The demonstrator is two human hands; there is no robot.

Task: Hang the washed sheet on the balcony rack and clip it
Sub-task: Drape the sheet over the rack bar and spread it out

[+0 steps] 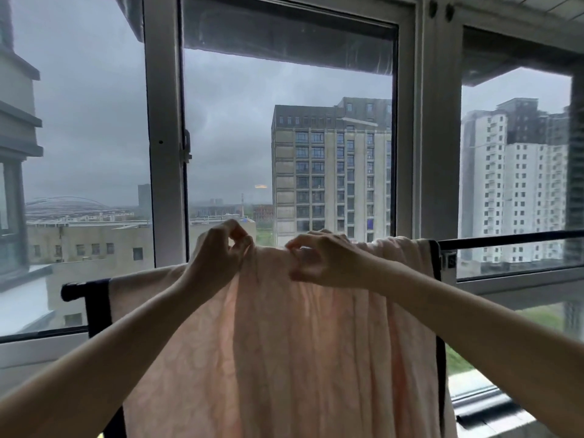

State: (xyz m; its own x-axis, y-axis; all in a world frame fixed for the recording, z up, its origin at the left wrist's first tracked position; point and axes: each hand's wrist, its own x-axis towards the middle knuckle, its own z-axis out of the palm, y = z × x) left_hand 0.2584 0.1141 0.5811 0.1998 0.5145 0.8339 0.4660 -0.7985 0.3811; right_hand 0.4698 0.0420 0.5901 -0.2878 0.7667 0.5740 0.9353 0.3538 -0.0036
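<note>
Pink patterned cotton: sheet, draped over the top rail of the rack, hanging in long folds toward the viewer and gathered in the middle.

Left hand, at the rail just left of the sheet's middle: grip pinching the top fold, thumb against fingertips.

Right hand, just beside it along the rail: grip likewise pinching the fold. Whether a clip sits between either set of fingers cannot be told. Judged purpose: both hands pinch the fold close together to hold or adjust it on the rail, ahead of clipping.

Rack, dark metal: rail ends bare either side of the sheet; uprights partly hidden behind the fabric.

Window frame, grey, behind the rack: glazed balcony. Beyond the rack: tower blocks, overcast sky.
</note>
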